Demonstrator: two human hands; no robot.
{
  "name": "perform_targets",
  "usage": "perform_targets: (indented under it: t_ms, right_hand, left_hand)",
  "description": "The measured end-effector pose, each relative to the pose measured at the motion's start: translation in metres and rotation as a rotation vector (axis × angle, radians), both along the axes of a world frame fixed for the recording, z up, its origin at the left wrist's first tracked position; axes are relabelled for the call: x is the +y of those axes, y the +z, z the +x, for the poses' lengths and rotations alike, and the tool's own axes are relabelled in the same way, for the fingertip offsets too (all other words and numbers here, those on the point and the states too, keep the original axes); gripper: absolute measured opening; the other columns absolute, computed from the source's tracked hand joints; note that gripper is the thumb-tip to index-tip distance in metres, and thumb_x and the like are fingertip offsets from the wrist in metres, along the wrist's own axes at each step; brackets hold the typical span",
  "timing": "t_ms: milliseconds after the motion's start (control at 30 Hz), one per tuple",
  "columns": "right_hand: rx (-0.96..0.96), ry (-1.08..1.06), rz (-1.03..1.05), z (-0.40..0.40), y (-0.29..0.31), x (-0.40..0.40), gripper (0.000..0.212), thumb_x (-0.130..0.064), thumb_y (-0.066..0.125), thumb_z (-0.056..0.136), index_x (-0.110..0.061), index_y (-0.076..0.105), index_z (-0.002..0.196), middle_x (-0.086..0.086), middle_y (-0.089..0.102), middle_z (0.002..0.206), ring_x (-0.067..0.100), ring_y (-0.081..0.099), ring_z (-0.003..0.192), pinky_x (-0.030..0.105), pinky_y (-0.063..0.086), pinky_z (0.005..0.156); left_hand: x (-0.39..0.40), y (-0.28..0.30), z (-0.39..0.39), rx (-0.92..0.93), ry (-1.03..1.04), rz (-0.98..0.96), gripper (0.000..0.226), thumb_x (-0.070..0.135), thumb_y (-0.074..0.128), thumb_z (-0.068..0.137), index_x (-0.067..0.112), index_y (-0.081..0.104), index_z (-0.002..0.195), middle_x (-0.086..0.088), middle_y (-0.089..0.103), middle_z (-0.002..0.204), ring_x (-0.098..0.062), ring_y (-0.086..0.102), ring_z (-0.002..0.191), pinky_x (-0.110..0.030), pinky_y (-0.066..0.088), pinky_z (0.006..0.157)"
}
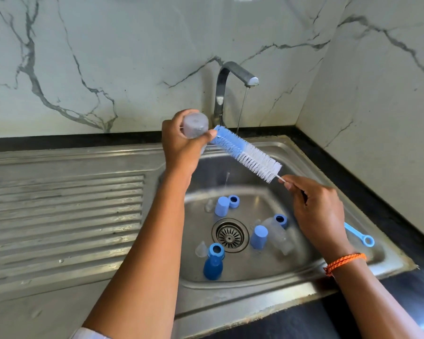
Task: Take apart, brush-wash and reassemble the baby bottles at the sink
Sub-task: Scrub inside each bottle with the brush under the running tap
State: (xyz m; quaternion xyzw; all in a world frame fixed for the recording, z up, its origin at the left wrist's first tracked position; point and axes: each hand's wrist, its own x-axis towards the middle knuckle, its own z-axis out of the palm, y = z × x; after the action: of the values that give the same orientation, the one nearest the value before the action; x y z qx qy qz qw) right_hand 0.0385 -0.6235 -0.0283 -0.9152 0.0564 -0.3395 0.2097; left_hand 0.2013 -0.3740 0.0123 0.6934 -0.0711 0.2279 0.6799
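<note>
Clear plastic, that's the baby bottle up in the left hand, fingers wrapped round its body above the far left edge of the stainless steel sink. Right hand pinches the thin handle of the long blue-and-white bottle brush, fingers curled tight on it, and the blue bristle tip sits right at the bottle, beside the left thumb. Water runs in a thin stream from the steel tap behind the brush. Down in the basin, around the round drain, lie blue caps, blue collar rings and a clear bottle body. An orange braided band circles the right wrist.
</note>
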Motion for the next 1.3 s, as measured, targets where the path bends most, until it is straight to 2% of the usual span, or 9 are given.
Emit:
perform_targets:
  t_ms: [200, 400, 533, 700, 800, 900, 1000, 1133, 1300]
  right_hand:
    - [-0.02, -0.013, 0.004, -0.002, 0.011, 0.015, 0.021, -0.018, 0.066, 0.1, -0.031, 0.076, 0.114, -0.002, 0.076, 0.085, 0.032, 0.064, 0.071, 0.035, 0.046, 0.057]
    - [0.075, 0.133, 0.112, 0.003, 0.026, 0.057, 0.019, -0.029, 0.064, 0.103, -0.029, 0.079, 0.115, -0.002, 0.074, 0.08, 0.028, 0.065, 0.073, 0.043, 0.054, 0.063]
    - [0.136, 0.237, 0.172, 0.011, 0.03, 0.102, 0.017, -0.029, 0.064, 0.103, -0.028, 0.08, 0.109, -0.005, 0.07, 0.074, 0.022, 0.061, 0.067, 0.044, 0.053, 0.062]
    - [0.14, 0.309, 0.265, 0.021, 0.031, 0.162, 0.015, -0.026, 0.066, 0.101, -0.023, 0.082, 0.101, -0.006, 0.067, 0.068, 0.02, 0.051, 0.063, 0.041, 0.049, 0.062]
    - [0.121, 0.304, 0.28, 0.026, 0.031, 0.189, 0.016, -0.028, 0.066, 0.101, -0.024, 0.082, 0.103, -0.005, 0.063, 0.064, 0.021, 0.047, 0.06, 0.038, 0.044, 0.059]
    - [0.117, 0.338, 0.308, 0.029, 0.031, 0.209, 0.018, -0.026, 0.063, 0.102, -0.023, 0.08, 0.105, -0.004, 0.06, 0.062, 0.029, 0.052, 0.061, 0.044, 0.048, 0.06]
    - [0.109, 0.346, 0.269, 0.029, 0.028, 0.22, 0.018, -0.024, 0.062, 0.104, -0.023, 0.079, 0.109, 0.003, 0.063, 0.067, 0.037, 0.053, 0.064, 0.047, 0.049, 0.06]
    - [0.082, 0.345, 0.231, 0.025, 0.024, 0.222, 0.02, -0.026, 0.06, 0.104, -0.026, 0.077, 0.114, 0.001, 0.066, 0.069, 0.032, 0.056, 0.06, 0.047, 0.051, 0.056]
    - [0.057, 0.352, 0.24, 0.024, 0.023, 0.217, 0.02, -0.025, 0.062, 0.104, -0.026, 0.079, 0.114, 0.005, 0.064, 0.067, 0.032, 0.05, 0.057, 0.045, 0.046, 0.054]
  left_hand:
    - [0.019, 0.004, -0.016, -0.024, 0.094, 0.411, 0.06, 0.046, 0.094, 0.061, 0.036, 0.07, 0.115, 0.019, 0.063, 0.104, -0.02, 0.049, 0.112, -0.038, 0.051, 0.09]
    - [0.094, 0.003, -0.023, 0.079, 0.091, 0.294, 0.061, 0.051, 0.089, 0.064, 0.027, 0.067, 0.115, 0.011, 0.072, 0.107, -0.014, 0.069, 0.099, -0.04, 0.057, 0.09]
    - [0.162, -0.002, -0.041, 0.117, 0.197, 0.194, 0.071, 0.051, 0.09, 0.059, 0.025, 0.053, 0.115, 0.012, 0.065, 0.102, -0.012, 0.067, 0.094, -0.031, 0.053, 0.078]
    - [0.242, -0.005, -0.071, 0.17, 0.173, 0.127, 0.057, 0.025, 0.092, 0.069, 0.034, 0.061, 0.116, 0.003, 0.07, 0.117, -0.018, 0.069, 0.103, -0.039, 0.056, 0.085]
    - [0.285, -0.014, -0.094, 0.18, 0.174, 0.132, 0.054, 0.01, 0.089, 0.078, 0.032, 0.066, 0.123, 0.005, 0.07, 0.123, -0.015, 0.066, 0.114, -0.036, 0.055, 0.094]
    - [0.327, -0.023, -0.114, 0.171, 0.301, 0.056, 0.056, 0.008, 0.087, 0.08, 0.03, 0.065, 0.126, 0.005, 0.067, 0.127, -0.006, 0.064, 0.113, -0.029, 0.052, 0.091]
    - [0.369, -0.027, -0.126, 0.168, 0.487, -0.03, 0.062, 0.008, 0.089, 0.077, 0.029, 0.064, 0.13, 0.003, 0.068, 0.129, -0.012, 0.067, 0.113, -0.032, 0.055, 0.092]
    - [0.404, -0.034, -0.129, 0.227, 0.571, -0.032, 0.049, 0.008, 0.087, 0.077, 0.039, 0.07, 0.111, 0.016, 0.073, 0.111, -0.002, 0.071, 0.101, -0.033, 0.059, 0.089]
    - [0.411, -0.041, -0.119, 0.254, 0.59, 0.042, 0.061, 0.012, 0.089, 0.078, 0.043, 0.06, 0.121, 0.012, 0.067, 0.127, -0.016, 0.066, 0.116, -0.029, 0.057, 0.084]
